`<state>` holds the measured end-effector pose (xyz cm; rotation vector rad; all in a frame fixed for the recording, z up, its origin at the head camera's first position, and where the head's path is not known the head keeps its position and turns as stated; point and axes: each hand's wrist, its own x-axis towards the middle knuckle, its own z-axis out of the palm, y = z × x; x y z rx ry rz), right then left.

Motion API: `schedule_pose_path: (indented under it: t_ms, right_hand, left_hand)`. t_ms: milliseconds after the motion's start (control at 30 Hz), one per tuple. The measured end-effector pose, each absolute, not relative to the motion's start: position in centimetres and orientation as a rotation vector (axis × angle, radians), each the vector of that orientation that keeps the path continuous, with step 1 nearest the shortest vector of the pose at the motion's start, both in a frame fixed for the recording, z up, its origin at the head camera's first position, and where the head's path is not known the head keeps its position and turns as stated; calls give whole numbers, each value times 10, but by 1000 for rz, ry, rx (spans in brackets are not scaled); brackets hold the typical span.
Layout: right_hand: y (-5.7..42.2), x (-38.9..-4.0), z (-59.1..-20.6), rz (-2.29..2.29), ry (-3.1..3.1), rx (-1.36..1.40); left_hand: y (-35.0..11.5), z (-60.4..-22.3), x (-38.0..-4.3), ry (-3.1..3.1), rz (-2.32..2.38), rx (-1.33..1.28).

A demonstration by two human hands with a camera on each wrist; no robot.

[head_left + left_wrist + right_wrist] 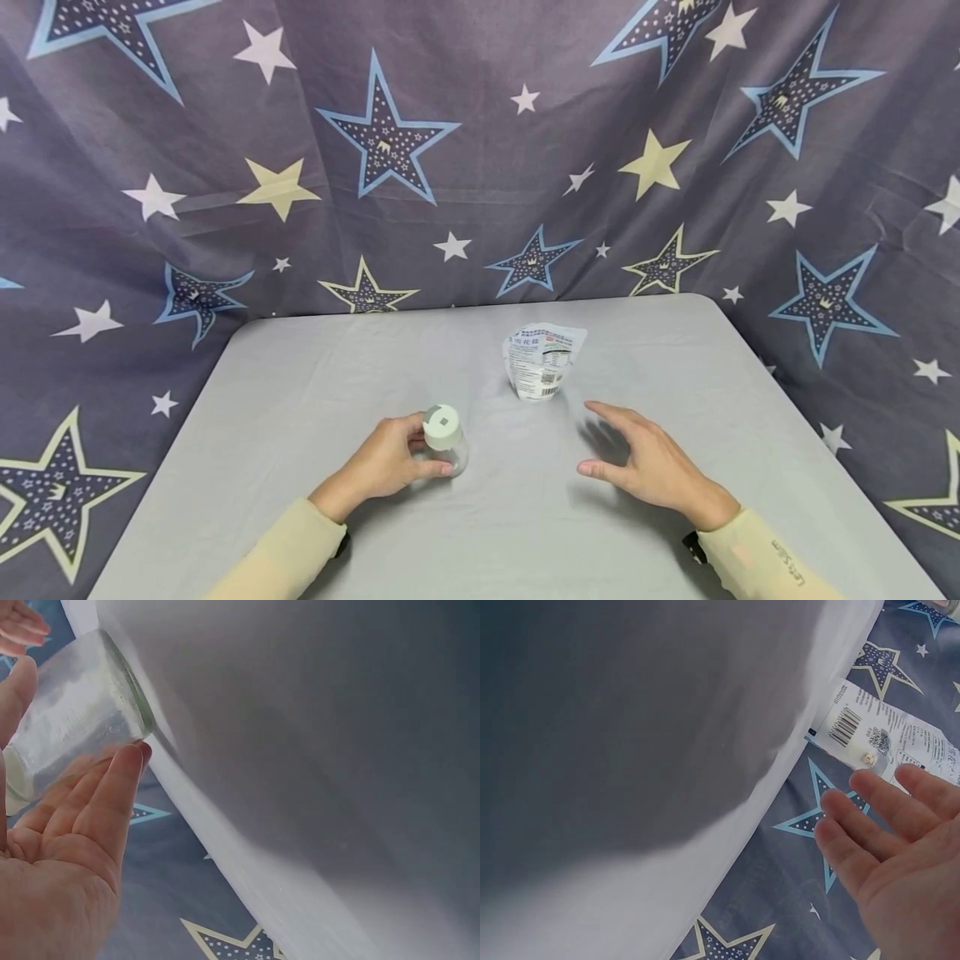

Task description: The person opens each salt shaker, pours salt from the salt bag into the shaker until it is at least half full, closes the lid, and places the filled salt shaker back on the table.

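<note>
A clear glass bottle point(454, 457) with a pale, whitish-green cap point(442, 427) stands on the table, left of its middle. My left hand point(390, 457) holds it from the left, thumb on the near side and fingers round the far side. In the left wrist view, the glass point(82, 701) lies between the thumb and the long fingers. My right hand point(648, 462) hovers over the table with fingers spread and nothing in its grasp. Nearest to it, farther back, a white printed pouch point(542, 362) stands upright; its barcode point(845, 727) shows in the right wrist view.
A pale grey cloth covers the table point(315, 383). Behind and at both sides hangs a dark curtain point(480, 167) with blue, white and yellow stars. The pouch stands toward the back edge, apart from the bottle.
</note>
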<state>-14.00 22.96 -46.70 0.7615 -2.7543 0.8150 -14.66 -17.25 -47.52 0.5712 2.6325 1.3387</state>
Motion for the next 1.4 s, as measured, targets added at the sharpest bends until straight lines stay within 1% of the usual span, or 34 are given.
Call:
schedule_pose_path:
  t_ms: [1400]
  right_hand:
    - [204,-142,-461,846,-2728,850]
  left_hand:
    - [-142,-474,-142,2659,1273,677]
